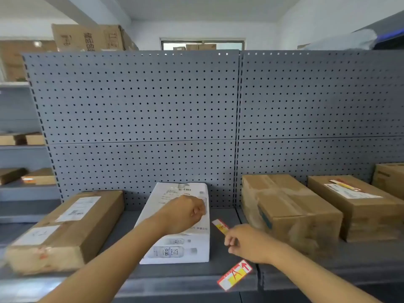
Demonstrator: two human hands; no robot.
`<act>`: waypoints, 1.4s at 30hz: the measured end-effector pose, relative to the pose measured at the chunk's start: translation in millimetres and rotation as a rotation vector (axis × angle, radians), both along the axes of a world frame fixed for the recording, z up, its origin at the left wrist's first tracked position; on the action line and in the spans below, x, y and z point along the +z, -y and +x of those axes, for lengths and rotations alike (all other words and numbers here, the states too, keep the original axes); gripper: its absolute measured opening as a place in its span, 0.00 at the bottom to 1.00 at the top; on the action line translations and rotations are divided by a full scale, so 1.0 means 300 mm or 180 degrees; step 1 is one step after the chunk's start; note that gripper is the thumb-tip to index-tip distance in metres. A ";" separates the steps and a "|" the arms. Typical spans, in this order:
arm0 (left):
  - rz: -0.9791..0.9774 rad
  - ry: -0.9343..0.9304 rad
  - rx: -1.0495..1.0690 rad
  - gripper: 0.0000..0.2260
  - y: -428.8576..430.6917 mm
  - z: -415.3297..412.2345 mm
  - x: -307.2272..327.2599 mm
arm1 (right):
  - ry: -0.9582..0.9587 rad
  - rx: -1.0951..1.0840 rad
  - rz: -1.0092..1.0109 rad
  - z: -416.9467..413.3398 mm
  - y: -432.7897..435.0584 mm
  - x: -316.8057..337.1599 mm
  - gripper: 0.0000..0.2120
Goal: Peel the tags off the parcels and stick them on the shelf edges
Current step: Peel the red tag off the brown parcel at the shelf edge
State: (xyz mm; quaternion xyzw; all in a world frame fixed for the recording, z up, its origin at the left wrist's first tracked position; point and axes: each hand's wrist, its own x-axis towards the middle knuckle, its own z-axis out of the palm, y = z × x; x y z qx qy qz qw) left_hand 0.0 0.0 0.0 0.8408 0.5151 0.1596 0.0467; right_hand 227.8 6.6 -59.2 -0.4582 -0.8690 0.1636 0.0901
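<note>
A white parcel [175, 248] lies on the grey shelf [166, 285] in the middle. My left hand [185, 213] rests on top of it with fingers curled against its right upper edge. To the right of the parcel, my right hand [247, 243] pinches a red, white and yellow tag [221, 226] that sticks up to the left. A second red and yellow tag [235, 274] marked "A" is stuck at the shelf's front edge. A brown parcel [352, 204] at the right carries another tag [344, 184] on its label.
A brown parcel [65, 228] lies at the left, another brown box [288, 213] just right of my right hand, and one more [391, 178] at the far right. A grey pegboard [142, 119] backs the shelf. Side shelves [26, 191] at the left hold more boxes.
</note>
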 end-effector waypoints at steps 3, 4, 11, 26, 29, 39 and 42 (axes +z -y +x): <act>-0.0009 0.0059 0.0067 0.09 -0.007 0.002 -0.016 | 0.0507 0.0064 -0.0148 0.013 -0.002 -0.031 0.08; 0.0000 0.0043 0.0074 0.09 -0.008 0.001 -0.024 | 0.0561 0.0107 -0.0120 0.016 -0.003 -0.041 0.08; 0.0008 0.0069 0.0095 0.08 -0.016 -0.006 -0.058 | 0.0613 0.0373 -0.0279 0.017 -0.007 -0.060 0.07; 0.0096 0.0177 0.0390 0.09 0.112 -0.145 -0.091 | 0.0675 0.0948 0.0215 -0.223 0.063 0.032 0.03; 0.0119 0.0129 0.0501 0.09 0.157 -0.221 -0.100 | 0.0528 0.1045 0.0194 -0.327 0.089 0.012 0.03; 0.0157 0.0204 0.0702 0.08 0.257 -0.572 -0.125 | 0.0200 0.1079 0.0215 -0.713 0.141 -0.021 0.02; 0.0127 0.0148 0.0585 0.08 0.300 -0.706 -0.134 | 0.0121 0.0977 0.0182 -0.839 0.163 -0.039 0.03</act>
